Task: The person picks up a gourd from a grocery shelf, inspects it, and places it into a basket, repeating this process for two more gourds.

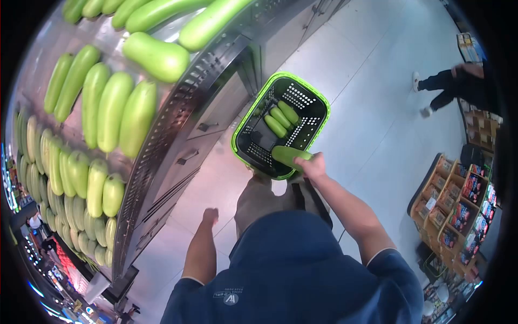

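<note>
My right hand [313, 164] is closed around one end of a green gourd [290, 155], which reaches over the near edge of a black basket with a bright green rim [326, 103]. Inside the basket lie three green gourds [279, 117] side by side. My left hand [211, 216] hangs low beside my body, away from the shelf and the basket; its fingers are too small and blurred to make out.
On the left, a produce stand with a dark perforated edge [160, 117] holds rows of green gourds [115, 110]. Cabinet doors run below it. At the right are a walking person's legs [438, 90] and a wooden rack of packaged goods [456, 208].
</note>
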### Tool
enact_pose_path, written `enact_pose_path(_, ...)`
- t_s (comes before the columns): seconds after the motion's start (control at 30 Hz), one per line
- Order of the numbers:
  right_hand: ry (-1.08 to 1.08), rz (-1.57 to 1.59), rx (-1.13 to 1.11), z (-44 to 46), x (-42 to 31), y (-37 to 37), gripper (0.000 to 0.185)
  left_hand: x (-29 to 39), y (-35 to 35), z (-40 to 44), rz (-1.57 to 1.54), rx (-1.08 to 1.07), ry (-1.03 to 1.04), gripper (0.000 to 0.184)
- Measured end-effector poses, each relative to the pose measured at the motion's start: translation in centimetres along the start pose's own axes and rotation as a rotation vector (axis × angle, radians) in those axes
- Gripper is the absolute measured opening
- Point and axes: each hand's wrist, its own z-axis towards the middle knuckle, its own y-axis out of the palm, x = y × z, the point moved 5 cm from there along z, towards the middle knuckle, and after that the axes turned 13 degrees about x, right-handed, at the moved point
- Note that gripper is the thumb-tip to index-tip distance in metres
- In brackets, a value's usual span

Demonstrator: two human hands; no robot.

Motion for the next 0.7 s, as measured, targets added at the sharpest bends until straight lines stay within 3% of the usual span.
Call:
enact_pose_path(0.03, 0.022, -0.003, 0.0, 2.3, 1.2, 1.1, 0.07, 1.2, -2.7, -4.3, -0.039, -0.095, -0.175, 0.028)
enact_pose_path(0.07, 0.05, -0.044, 0.049, 4.8, 2.5, 2.2, 0.068, 1.7, -4.0, -6.1, 0.12, -0.078, 0.014, 0.038)
enact_pose_path(0.13, 0.171, -0.113, 0.091, 9.2, 4.2, 4.2, 0.075, 5.9, -7.9, -10.2, 0.101, -0.033, -0.081, 0.038)
enact_pose_path(0.23, 0.143, -0.217, 0.147, 16.7, 6.4, 9.1, 0.081, 6.2, -7.1, -7.6, 0.141, 0.074, -0.029, 0.037)
enact_pose_path(0.27, 0.178, -0.204, 0.112, 19.3, 7.3, 10.9, 0.082, 6.1, -6.3, -6.3, -0.02, 0.094, -0.101, 0.019)
enact_pose_path(0.3, 0.169, -0.215, 0.145, 20.9, 6.8, 12.2, 0.081, 7.2, -5.7, -5.4, 0.023, 0.073, -0.106, 0.019)
enact_pose_path(0.33, 0.127, -0.23, 0.183, 22.6, 6.5, 13.5, 0.08, 10.1, -5.9, -4.6, -0.065, 0.138, -0.045, 0.008)
enact_pose_path(0.37, 0.11, -0.187, 0.187, 24.9, 7.2, 15.3, 0.081, 12.6, -5.4, -3.3, -0.159, 0.203, 0.017, 0.006)
enact_pose_path(0.43, 0.046, -0.057, 0.225, 29.3, 9.3, 18.9, 0.085, 14.4, -2.5, 0.1, -0.301, 0.142, 0.04, 0.024)
enact_pose_path(0.53, -0.056, 0.242, 0.232, 35.8, 12.7, 24.0, 0.083, 23.0, -0.6, 1.8, -0.507, 0.045, 0.0, 0.031)
enact_pose_path(0.63, 0.167, 0.559, 0.117, 36.4, 11.6, 24.3, 0.076, 26.6, 1.9, 3.2, -0.582, 0.035, -0.008, 0.042)
enact_pose_path(0.7, 0.234, 0.604, 0.097, 38.3, 14.0, 26.1, 0.071, 27.8, 3.8, 4.0, -0.681, 0.007, -0.2, 0.045)
